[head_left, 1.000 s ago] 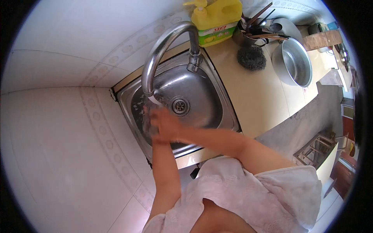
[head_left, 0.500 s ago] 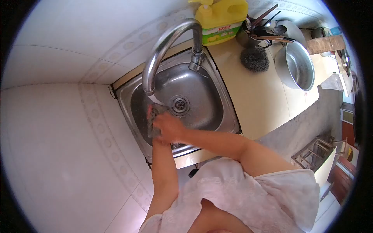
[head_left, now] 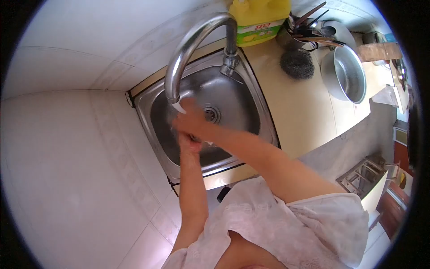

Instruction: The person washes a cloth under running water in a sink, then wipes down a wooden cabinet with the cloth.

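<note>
My left hand (head_left: 190,142) is low in the left part of the steel sink (head_left: 268,121), partly covered by my right hand. Something dark shows in its grip, but I cannot make out what. My right hand (head_left: 190,117) crosses above it, smeared by motion, so its fingers do not show clearly. Both hands are just below the spout of the curved faucet (head_left: 172,87), where a stream of water (head_left: 178,107) falls onto them. The drain (head_left: 210,114) lies right of my right hand.
Behind the sink stands a yellow detergent jug (head_left: 261,22). Right of it are a utensil holder (head_left: 286,36), a dark scouring pad (head_left: 297,64) and a metal pot (head_left: 333,74) on the counter (head_left: 293,116). A tiled wall (head_left: 76,157) borders the sink's left side.
My right hand has moved up and forward, beneath the spout. The grey, limp-looking thing seen between my hands earlier is now mostly hidden. The view has shifted slightly.
</note>
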A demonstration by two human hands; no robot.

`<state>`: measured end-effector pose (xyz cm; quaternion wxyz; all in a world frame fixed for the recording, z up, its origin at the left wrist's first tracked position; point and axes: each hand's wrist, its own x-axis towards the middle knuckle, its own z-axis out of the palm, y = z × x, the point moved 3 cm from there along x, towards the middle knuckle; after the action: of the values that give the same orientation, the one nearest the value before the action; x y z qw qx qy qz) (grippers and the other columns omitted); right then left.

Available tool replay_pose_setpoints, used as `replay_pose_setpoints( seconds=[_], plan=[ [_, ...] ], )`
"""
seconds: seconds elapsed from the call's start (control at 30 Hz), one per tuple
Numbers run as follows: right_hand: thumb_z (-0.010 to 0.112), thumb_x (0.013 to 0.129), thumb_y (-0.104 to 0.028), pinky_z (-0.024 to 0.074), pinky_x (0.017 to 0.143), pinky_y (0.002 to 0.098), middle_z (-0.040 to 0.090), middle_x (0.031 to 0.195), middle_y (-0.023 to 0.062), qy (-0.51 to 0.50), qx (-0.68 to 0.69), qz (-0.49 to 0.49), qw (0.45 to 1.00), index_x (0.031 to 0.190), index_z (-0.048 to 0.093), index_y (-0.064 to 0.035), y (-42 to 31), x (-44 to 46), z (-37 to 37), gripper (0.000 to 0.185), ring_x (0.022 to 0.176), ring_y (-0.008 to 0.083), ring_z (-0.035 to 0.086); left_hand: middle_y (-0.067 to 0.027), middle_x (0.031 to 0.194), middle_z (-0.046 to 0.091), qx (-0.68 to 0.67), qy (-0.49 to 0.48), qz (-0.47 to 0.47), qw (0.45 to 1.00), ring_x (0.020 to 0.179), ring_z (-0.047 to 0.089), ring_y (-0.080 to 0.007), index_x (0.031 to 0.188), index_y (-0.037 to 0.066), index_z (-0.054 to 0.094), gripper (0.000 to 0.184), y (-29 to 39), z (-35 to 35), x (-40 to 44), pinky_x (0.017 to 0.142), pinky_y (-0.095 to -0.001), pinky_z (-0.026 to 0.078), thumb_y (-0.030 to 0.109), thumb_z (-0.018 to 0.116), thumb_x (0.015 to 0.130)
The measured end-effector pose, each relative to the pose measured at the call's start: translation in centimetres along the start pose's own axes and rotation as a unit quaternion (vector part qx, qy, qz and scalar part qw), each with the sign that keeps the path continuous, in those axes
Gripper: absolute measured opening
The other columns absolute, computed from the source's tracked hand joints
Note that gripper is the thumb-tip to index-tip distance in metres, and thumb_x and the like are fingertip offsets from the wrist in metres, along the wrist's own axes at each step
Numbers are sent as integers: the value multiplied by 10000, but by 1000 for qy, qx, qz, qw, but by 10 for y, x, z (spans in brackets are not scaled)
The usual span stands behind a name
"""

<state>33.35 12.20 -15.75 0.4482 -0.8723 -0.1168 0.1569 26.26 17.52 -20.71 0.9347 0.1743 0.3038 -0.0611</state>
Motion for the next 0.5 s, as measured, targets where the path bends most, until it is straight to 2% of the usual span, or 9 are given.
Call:
replay_pose_setpoints(
  seconds=[0.03, 0.07, 0.17, 0.23, 0.33, 0.37, 0.4, 0.47, 0.5],
  plan=[
    [623, 712, -339, 405, 855, 532, 429, 1223, 167, 2, -16, 28, 999, 959, 616, -29, 9, 28, -6, 397, 1148, 394, 366, -83, 1214, 486, 0, -8, -1, 1000, 1135, 451, -248, 1264, 98, 412, 525, -3, 4, -5, 939, -419, 381, 404, 494, 846],
    [626, 710, -320, 392, 872, 530, 416, 1233, 170, 11, -142, -36, 989, 962, 612, -27, 7, 41, -16, 388, 1153, 391, 355, -84, 1212, 487, -22, -27, -6, 999, 1144, 446, -252, 1271, 99, 407, 539, -7, 10, -11, 941, -418, 381, 412, 501, 843],
    [619, 714, -292, 352, 912, 529, 408, 1239, 182, 75, -35, 14, 996, 971, 610, -35, 2, 35, -26, 364, 1147, 379, 363, -86, 1207, 492, -44, -171, -12, 984, 1172, 431, -264, 1291, 103, 390, 581, -8, 20, -31, 948, -415, 382, 437, 523, 835],
    [678, 632, -280, 350, 917, 496, 436, 1199, 171, 70, -50, -146, 985, 994, 618, -116, 3, -1, 6, 402, 1103, 378, 397, -88, 1203, 495, -67, -221, -1, 973, 1190, 421, -272, 1304, 106, 379, 610, -1, 22, -29, 953, -414, 383, 453, 538, 830],
    [674, 615, -251, 332, 939, 505, 438, 1214, 143, 56, -84, -163, 981, 937, 634, -107, -35, -72, -4, 355, 1087, 368, 409, -72, 1288, 439, -129, -121, 83, 981, 1188, 420, -244, 1304, 156, 375, 636, 0, 16, -22, 913, -505, 380, 496, 558, 798],
    [660, 626, -235, 354, 919, 496, 472, 1174, 130, -4, -133, -189, 973, 904, 636, -98, -41, -78, -7, 310, 1074, 355, 424, -66, 1316, 420, -149, -87, 110, 979, 1187, 420, -234, 1303, 173, 373, 646, -1, 15, -21, 899, -536, 378, 510, 565, 787],
    [646, 637, -219, 377, 899, 486, 505, 1134, 116, -66, -178, -214, 958, 870, 638, -90, -44, -83, -5, 267, 1062, 343, 440, -74, 1284, 444, -109, -53, 88, 989, 1165, 438, -242, 1280, 157, 397, 606, -3, 14, -19, 899, -508, 389, 478, 569, 797],
    [613, 669, -207, 432, 844, 432, 561, 1030, 102, -76, -144, -45, 986, 852, 631, -76, -14, -35, -11, 225, 1042, 316, 461, -91, 1220, 491, -22, 17, 45, 999, 1119, 473, -259, 1234, 123, 443, 527, -2, 12, -14, 898, -452, 410, 414, 577, 816],
    [596, 695, -207, 450, 815, 419, 572, 999, 114, -81, -205, -50, 974, 864, 629, -66, 5, -4, -18, 222, 1004, 323, 487, -99, 1188, 515, 23, 49, 26, 998, 1097, 490, -268, 1211, 107, 467, 487, 2, 12, -11, 897, -424, 420, 382, 581, 825]
  ],
)
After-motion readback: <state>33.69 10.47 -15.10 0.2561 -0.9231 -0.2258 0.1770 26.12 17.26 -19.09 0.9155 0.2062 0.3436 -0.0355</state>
